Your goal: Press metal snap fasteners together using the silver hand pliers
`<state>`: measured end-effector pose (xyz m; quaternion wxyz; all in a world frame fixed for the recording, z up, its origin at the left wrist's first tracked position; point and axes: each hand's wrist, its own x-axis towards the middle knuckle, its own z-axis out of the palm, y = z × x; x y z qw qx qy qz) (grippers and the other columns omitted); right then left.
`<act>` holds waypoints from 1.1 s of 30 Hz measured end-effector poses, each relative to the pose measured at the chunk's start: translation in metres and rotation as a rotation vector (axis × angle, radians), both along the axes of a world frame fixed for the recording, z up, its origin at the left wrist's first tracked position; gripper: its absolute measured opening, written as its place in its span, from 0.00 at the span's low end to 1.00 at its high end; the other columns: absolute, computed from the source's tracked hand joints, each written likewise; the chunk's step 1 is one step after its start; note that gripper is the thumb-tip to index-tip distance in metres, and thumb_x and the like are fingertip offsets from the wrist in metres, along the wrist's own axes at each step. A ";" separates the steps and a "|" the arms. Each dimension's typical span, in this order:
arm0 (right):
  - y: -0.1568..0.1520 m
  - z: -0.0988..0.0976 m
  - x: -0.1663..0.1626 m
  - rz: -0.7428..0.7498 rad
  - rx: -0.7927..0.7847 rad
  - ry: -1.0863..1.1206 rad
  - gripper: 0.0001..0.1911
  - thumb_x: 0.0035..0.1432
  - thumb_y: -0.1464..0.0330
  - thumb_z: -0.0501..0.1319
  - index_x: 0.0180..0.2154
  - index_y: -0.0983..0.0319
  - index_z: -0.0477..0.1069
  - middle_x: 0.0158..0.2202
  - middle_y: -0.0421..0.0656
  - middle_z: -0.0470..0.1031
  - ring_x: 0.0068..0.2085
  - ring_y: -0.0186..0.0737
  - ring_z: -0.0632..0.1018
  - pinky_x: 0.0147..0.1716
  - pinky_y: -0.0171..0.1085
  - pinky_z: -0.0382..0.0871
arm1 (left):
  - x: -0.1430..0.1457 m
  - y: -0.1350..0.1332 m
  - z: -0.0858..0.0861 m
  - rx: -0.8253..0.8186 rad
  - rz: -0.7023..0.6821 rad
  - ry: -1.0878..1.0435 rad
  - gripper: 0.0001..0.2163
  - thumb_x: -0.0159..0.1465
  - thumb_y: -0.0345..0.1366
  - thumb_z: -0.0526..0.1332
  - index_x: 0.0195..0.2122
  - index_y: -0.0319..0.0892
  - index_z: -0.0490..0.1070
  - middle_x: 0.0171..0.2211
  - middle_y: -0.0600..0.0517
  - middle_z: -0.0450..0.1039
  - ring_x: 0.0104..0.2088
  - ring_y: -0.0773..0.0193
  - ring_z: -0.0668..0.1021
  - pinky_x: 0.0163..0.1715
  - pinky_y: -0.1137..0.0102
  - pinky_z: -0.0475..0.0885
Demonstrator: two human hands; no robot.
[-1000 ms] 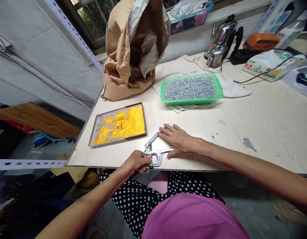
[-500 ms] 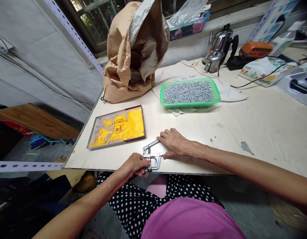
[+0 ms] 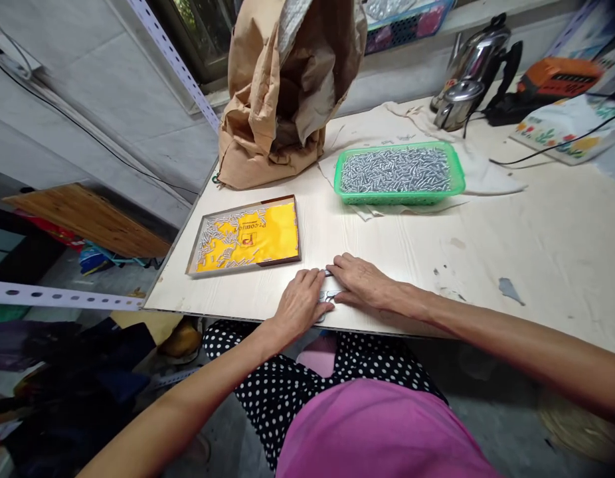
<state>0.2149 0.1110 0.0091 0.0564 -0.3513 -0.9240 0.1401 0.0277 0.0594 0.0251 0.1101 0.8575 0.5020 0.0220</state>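
A small metal press tool (image 3: 330, 296) lies at the table's near edge, almost fully covered by both hands. My left hand (image 3: 300, 304) rests flat on its head end, fingers stretched forward. My right hand (image 3: 361, 281) lies flat over its handles, fingers together and pointing left. To the left sits a shallow tray (image 3: 248, 234) with a yellow lining and several small metal pieces. Farther back stands a green basket (image 3: 400, 173) full of the same silver pieces.
A crumpled brown paper sack (image 3: 287, 86) stands at the back left of the wooden table (image 3: 536, 239). A white cloth (image 3: 479, 174) lies under the basket. Steel kettles (image 3: 469, 70), an orange device (image 3: 556, 76) and a black cable (image 3: 551, 143) sit at the back right.
My left hand left the tool's front end at the table edge and now lies flat on top of it. The right hand stayed on the handles. The view has tilted lower.
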 end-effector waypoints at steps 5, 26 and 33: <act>-0.001 0.013 0.009 -0.046 -0.038 -0.128 0.37 0.46 0.60 0.73 0.53 0.70 0.65 0.50 0.56 0.68 0.48 0.54 0.69 0.45 0.46 0.67 | 0.011 0.018 -0.002 -0.041 -0.067 0.086 0.28 0.62 0.39 0.64 0.60 0.35 0.57 0.55 0.40 0.64 0.52 0.49 0.68 0.52 0.57 0.68; 0.020 0.013 0.016 -0.002 0.008 -0.139 0.13 0.59 0.67 0.64 0.44 0.67 0.71 0.42 0.51 0.72 0.43 0.47 0.72 0.42 0.42 0.67 | 0.023 0.032 -0.009 -0.013 0.086 -0.067 0.12 0.63 0.36 0.64 0.47 0.40 0.71 0.45 0.47 0.72 0.47 0.53 0.71 0.46 0.61 0.71; -0.006 -0.005 0.023 0.051 0.167 0.155 0.29 0.56 0.66 0.67 0.57 0.64 0.63 0.57 0.55 0.63 0.61 0.57 0.59 0.55 0.55 0.58 | -0.021 -0.006 -0.009 0.264 0.325 -0.331 0.13 0.68 0.36 0.57 0.52 0.42 0.69 0.50 0.45 0.69 0.52 0.55 0.71 0.52 0.60 0.69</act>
